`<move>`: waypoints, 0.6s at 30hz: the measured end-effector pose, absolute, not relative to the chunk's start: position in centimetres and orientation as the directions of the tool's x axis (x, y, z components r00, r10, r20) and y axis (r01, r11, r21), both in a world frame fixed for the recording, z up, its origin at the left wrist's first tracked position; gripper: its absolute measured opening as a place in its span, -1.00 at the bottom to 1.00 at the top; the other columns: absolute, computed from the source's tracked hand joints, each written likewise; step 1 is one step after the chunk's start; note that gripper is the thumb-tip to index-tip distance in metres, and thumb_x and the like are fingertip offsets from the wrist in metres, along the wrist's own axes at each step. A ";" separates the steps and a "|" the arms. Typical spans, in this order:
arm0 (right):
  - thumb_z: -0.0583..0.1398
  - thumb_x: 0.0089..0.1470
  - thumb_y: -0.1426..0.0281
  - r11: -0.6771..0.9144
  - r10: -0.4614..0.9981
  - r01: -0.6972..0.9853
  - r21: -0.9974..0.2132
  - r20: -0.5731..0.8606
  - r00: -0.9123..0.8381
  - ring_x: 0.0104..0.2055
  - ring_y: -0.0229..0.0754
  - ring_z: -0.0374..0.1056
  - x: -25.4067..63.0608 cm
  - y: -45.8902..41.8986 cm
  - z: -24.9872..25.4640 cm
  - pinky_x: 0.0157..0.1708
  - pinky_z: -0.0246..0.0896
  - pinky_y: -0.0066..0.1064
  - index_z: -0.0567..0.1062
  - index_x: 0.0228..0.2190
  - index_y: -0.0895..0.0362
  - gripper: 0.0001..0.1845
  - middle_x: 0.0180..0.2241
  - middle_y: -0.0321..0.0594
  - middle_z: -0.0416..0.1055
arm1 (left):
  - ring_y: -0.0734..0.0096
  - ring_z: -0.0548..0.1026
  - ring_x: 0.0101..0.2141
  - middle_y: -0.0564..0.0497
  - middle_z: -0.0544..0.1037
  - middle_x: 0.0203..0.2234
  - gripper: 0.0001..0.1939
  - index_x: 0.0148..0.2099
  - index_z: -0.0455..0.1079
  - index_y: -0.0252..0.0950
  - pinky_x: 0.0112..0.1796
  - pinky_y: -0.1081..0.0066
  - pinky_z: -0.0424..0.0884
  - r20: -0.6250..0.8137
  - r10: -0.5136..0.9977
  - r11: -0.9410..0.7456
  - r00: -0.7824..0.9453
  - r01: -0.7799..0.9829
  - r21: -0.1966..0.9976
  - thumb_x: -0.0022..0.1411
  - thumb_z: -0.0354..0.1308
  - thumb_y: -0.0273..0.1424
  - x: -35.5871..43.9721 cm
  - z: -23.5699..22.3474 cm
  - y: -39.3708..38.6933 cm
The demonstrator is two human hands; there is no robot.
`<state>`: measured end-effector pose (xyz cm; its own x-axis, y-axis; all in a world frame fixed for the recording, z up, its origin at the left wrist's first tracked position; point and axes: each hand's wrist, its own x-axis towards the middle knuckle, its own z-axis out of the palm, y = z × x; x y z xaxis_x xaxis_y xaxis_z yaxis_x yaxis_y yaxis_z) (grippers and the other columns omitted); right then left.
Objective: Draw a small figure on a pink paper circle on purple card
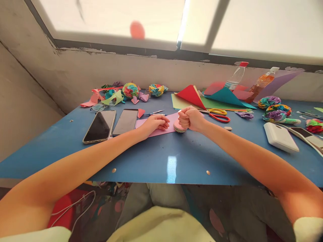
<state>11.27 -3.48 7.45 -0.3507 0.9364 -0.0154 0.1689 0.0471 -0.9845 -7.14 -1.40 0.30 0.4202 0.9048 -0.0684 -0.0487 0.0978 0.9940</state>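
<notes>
My left hand (155,123) rests on a sheet of pinkish-purple paper (157,133), its fingers loosely bent and apart, with nothing visible in them. To its right, my right hand (189,118) is closed in a fist. Against or just above a small round pink object with a metallic-looking rim (179,127), the fist hides part of it. This round object stands on the paper. Whatever the right fingers enclose is hidden. A pen (154,113) lies behind the left hand. Scissors with red and yellow handles (219,116) lie right of the right hand.
Two phones (99,127) lie left on the blue table (141,161). Paper flower balls (130,90) and folded scraps stand behind. Coloured sheets (189,95), two bottles (236,76), more paper balls (276,112) and a white power bank (281,137) are at the right.
</notes>
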 end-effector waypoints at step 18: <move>-0.04 -0.58 0.50 0.070 0.989 0.056 -0.996 0.062 -0.131 -0.72 -0.46 -0.27 15.2 -1.7 -0.3 -0.66 -0.46 -0.52 0.13 -0.83 0.12 -0.95 -0.81 -0.42 -0.09 | 0.53 0.43 -0.52 0.00 0.50 -0.58 -0.88 -0.44 0.46 -0.38 -0.41 0.51 0.37 -0.070 0.875 0.079 0.479 0.001 0.997 -0.13 0.15 -0.52 -7.3 0.4 -1.3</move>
